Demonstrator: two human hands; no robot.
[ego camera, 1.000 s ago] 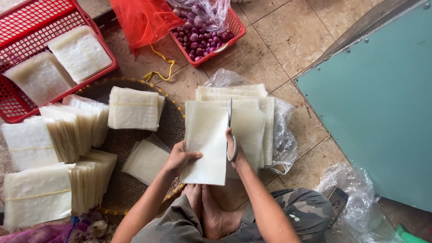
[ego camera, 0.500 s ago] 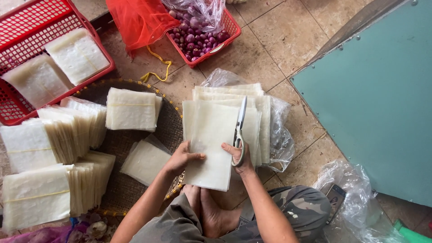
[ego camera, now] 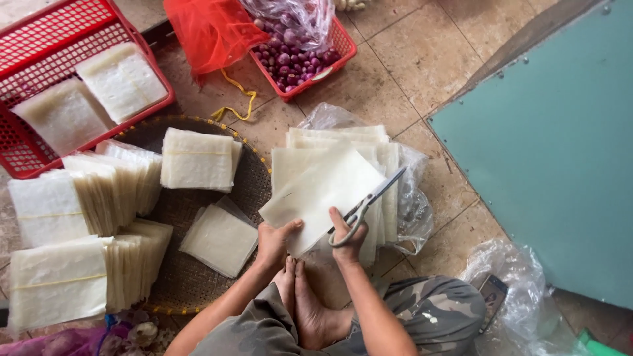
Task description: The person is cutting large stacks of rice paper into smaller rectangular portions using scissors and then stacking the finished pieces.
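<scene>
The pale sheet point(ego camera: 326, 198) held by the left hand point(ego camera: 275, 238) now lies turned, one corner pointing far and its long edges running diagonally, where a second ago it stood upright and square to the stack behind it. The scissors point(ego camera: 366, 206) in the right hand point(ego camera: 347, 236) have swung from pointing straight away to slanting toward the far right, blades along the sheet's right edge. The left hand's grip has shifted from the sheet's left side to its near edge.

stack under sheet point(ego camera: 343, 148): count hidden | left basket point(ego camera: 39, 39): cut off by edge
</scene>
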